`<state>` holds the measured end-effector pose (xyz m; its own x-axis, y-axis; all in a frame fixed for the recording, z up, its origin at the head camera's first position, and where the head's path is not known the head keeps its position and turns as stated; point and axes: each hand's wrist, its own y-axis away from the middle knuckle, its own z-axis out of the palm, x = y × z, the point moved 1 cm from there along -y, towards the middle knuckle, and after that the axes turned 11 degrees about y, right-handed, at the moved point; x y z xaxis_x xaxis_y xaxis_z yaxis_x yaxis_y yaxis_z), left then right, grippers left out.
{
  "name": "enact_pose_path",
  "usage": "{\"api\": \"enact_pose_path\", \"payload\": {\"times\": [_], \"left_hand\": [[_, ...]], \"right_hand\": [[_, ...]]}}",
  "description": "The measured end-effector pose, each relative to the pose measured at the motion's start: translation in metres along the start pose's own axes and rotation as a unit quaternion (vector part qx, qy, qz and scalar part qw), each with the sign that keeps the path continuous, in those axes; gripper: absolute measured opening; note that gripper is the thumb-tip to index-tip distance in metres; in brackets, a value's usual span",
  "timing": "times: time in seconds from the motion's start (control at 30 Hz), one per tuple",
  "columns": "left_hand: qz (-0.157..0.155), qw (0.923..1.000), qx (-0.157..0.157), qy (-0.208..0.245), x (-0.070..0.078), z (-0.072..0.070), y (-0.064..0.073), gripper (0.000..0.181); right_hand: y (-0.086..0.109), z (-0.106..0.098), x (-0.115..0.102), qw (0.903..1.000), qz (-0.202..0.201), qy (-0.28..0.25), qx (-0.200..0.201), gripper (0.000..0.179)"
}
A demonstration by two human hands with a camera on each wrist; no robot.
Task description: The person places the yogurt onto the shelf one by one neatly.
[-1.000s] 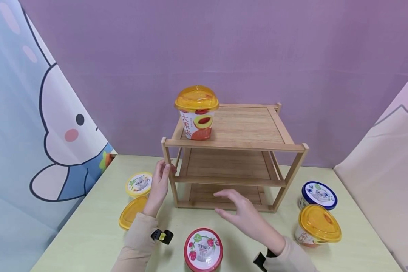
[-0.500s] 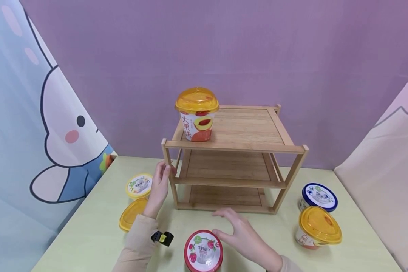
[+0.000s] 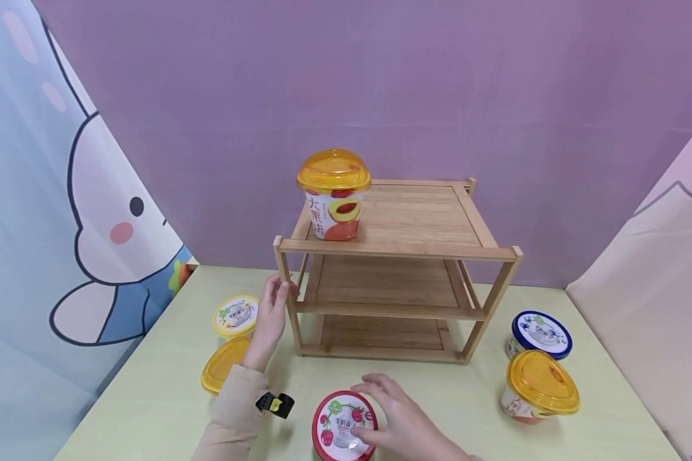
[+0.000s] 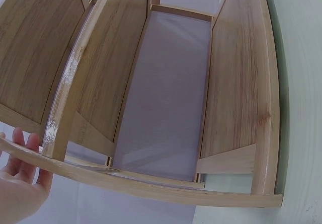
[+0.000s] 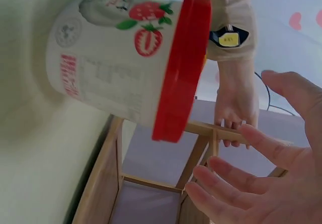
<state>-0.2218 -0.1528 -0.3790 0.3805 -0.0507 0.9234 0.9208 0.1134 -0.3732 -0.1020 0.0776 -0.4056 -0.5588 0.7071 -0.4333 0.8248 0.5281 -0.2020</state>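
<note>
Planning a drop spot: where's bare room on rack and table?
Bare: top shelf right of peach cup; both lower shelves; table between right hand and blue-lidded tub. Crowded: left of wooden rack: left hand, yellow-lidded tub, amber lid.

Nearest tub [image 3: 337, 416] before the rack [image 3: 398, 311]

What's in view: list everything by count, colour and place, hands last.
Three-tier rack: 1, light wood, mid-table
Tall cup: 1, white with orange domed lid, rack's top left
Red-lidded tub: 1, red and white, before rack
Yellow-lidded tub: 1, yellow, left
Orange lid: 1, orange, left, partly hidden
Blue-lidded tub: 1, blue, right
Orange-lidded cup: 1, orange and white, right
Table: 1, pale yellow-green, beneath
Backdrop: 1, purple, behind
Cartoon curtain: 1, bluish, left
Pale curtain: 1, whitish, right
Left sleeve: 1, beige, forearm
Left hand: 1, holds rack's left post
Right hand: 1, by Red-lidded tub
</note>
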Motion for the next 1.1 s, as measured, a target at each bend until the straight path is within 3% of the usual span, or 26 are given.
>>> {"api": "enact_pose_path", "payload": {"times": [0.13, 0.23, 0.5, 0.63, 0.8, 1.0, 1.1], "left_hand": [[-0.005, 0.9999, 0.001, -0.010, 0.009, 0.003, 0.003, 0.026], [-0.008, 1.0000, -0.001, -0.005, 0.007, 0.002, 0.002, 0.027], [0.009, 0.9999, -0.004, -0.005, -0.012, -0.003, -0.003, 0.028], [0.013, 0.9999, -0.004, -0.004, -0.014, -0.003, -0.003, 0.029], [-0.004, 1.0000, -0.003, -0.005, -0.008, -0.002, -0.002, 0.027], [-0.010, 0.9999, 0.002, -0.014, 0.012, 0.004, 0.004, 0.026], [-0.013, 0.9998, 0.001, -0.013, 0.015, 0.005, 0.005, 0.026]], "right_hand": [[0.000, 0.004, -0.001, 0.9995, 0.014, -0.008, -0.029, 0.054], [0.001, 0.009, 0.000, 0.9986, 0.022, -0.012, -0.047, 0.061], [0.001, 0.016, -0.002, 0.9948, 0.023, -0.003, -0.100, 0.075], [0.001, 0.022, 0.000, 0.9966, -0.029, 0.041, -0.066, 0.075], [0.004, 0.029, 0.004, 0.9914, -0.094, 0.090, -0.012, 0.074], [0.006, 0.034, 0.005, 0.9868, -0.123, 0.105, 0.013, 0.073], [0.008, 0.035, 0.005, 0.9867, -0.128, 0.099, 0.019, 0.072]]}}
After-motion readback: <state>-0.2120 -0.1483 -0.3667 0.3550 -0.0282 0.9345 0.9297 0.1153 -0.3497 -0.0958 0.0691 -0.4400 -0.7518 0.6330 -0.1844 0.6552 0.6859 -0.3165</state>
